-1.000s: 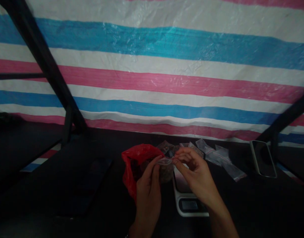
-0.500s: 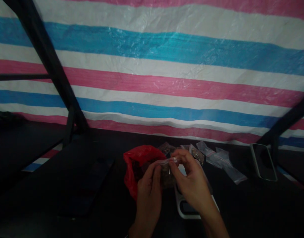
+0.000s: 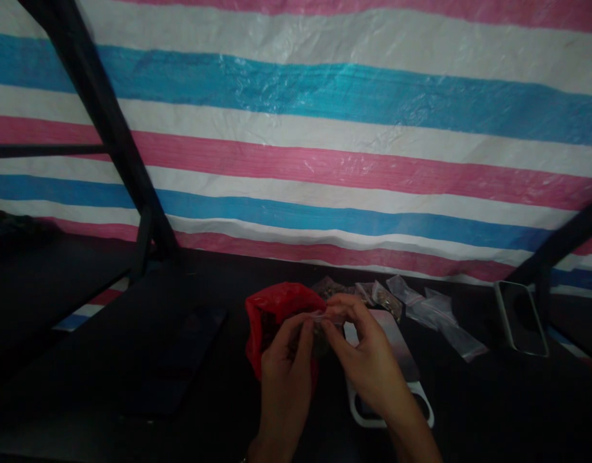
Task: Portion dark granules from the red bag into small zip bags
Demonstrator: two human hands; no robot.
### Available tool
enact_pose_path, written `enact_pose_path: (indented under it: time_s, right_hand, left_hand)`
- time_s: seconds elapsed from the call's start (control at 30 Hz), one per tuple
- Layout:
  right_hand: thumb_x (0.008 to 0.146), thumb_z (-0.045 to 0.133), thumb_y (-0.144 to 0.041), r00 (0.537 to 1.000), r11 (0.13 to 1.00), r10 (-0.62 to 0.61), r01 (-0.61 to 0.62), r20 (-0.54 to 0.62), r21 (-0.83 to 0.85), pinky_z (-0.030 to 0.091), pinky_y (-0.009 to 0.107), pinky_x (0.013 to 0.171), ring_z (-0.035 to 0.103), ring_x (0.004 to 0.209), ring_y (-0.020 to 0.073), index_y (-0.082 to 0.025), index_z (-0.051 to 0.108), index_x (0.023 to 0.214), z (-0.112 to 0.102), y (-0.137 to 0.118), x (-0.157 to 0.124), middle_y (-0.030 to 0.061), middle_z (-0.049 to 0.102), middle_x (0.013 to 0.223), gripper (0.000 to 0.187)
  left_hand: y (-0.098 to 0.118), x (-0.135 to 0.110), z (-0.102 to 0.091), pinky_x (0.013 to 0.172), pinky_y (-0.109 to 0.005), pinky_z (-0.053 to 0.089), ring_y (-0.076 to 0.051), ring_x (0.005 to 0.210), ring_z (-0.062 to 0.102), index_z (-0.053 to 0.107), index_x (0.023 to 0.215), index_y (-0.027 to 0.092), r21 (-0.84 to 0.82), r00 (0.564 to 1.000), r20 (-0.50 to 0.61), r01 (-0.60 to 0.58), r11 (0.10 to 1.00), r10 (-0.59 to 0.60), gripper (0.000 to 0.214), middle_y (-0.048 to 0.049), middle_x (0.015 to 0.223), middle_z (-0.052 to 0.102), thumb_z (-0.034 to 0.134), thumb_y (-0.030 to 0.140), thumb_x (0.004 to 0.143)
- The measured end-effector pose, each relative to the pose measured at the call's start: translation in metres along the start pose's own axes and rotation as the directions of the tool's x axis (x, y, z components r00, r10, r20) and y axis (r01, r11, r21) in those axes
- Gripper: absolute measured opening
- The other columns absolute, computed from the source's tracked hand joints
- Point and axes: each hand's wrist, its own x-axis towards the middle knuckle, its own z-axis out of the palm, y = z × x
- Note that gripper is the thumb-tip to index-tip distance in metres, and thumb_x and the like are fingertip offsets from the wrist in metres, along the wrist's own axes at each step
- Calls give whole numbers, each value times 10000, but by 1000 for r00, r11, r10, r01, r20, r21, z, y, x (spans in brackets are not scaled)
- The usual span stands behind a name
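Note:
A small clear zip bag (image 3: 320,341) with dark contents, too dim to make out, hangs between my two hands. My left hand (image 3: 289,360) pinches its top edge from the left. From the right, the thumb and fingers of my right hand (image 3: 366,347) pinch the same edge, close to the left fingertips. Just behind my left hand stands an open red plastic bag (image 3: 281,296), its inside dark. Under and beside my right forearm lies a white kitchen scale (image 3: 397,344), partly covered by that arm.
Several filled zip bags (image 3: 387,299) lie at the back, beyond my hands. Flat zip bags (image 3: 438,312) spread to their right. A phone (image 3: 520,318) rests far right. A dark flat panel (image 3: 180,360) is at left; a striped sheet (image 3: 325,161) hangs behind the black table (image 3: 219,270).
My hands have drawn closer together along the bag's top edge, the right one shifting left. More of the scale shows now. The view has shifted slightly.

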Motion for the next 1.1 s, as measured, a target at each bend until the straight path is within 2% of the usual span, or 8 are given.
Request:
enact_pose_path:
  time_s: [0.5,0.6,0.73,0.83,0.9,0.97,1.03,1.1]
  right_hand:
    - [915,654,-201,1000,1000,-13,13,-24,23,530,226,717,669,779,140,-253,605,961,0,-6,-2,-36,665,845,84]
    - [888,698,-251,979,993,-95,81,-178,-84,524,265,754,668,809,165,-243,619,928,-23,-5,10,-17,680,855,89]
    - [873,716,-361,861,920,-258,82,-438,-383,516,335,796,661,814,206,-226,656,962,-63,7,50,27,719,890,172]
    - [903,646,-300,916,794,-267,34,-299,-607,501,359,802,689,844,237,-206,680,972,-71,22,77,78,762,935,121]
    - [879,605,-169,990,690,-118,24,-79,-724,479,344,775,717,850,244,-205,702,941,-63,32,85,80,785,917,121]
    - [868,588,-110,992,626,78,31,102,-779,460,325,746,744,848,244,-215,727,910,-52,38,85,64,802,883,180]
    - [920,591,-169,985,629,132,6,114,-777,464,325,739,760,853,252,-222,749,911,-40,33,80,65,814,888,167]
    - [974,577,-267,1000,693,12,-12,-5,-720,487,338,763,759,861,258,-215,761,967,-23,16,74,80,815,927,192]
  left_hand:
    - [-4,-2,0,1009,-374,593,-252,1139,748,753,1122,225,86,988,143,-65,994,52,368,-105,1212,786,610,538,989]
    - [-8,-7,1,1094,-406,553,-261,1265,702,702,1276,246,120,984,141,-129,984,112,375,-107,1341,745,605,489,1007]
    - [-10,-10,0,1173,-441,491,-256,1359,641,616,1411,274,214,973,75,-228,950,217,402,-96,1458,682,583,388,1027]
    - [-8,-10,-5,1122,-403,528,-231,1287,680,680,1298,273,289,941,84,-338,896,328,295,-75,1360,732,533,326,1048]
    - [-6,-9,-8,1070,-379,556,-220,1219,710,714,1212,267,327,899,101,-435,839,427,262,-72,1275,764,506,283,1053]
    - [-4,-8,-12,1015,-371,577,-217,1143,735,730,1148,261,360,868,145,-493,792,474,270,-71,1192,786,478,249,1055]
    - [-3,-7,-14,967,-378,588,-218,1079,747,732,1107,256,395,873,194,-486,779,447,290,-67,1126,794,447,230,1058]
    - [-4,-6,-16,941,-399,590,-226,1040,748,729,1085,249,421,897,218,-441,793,383,308,-67,1091,792,424,219,1060]
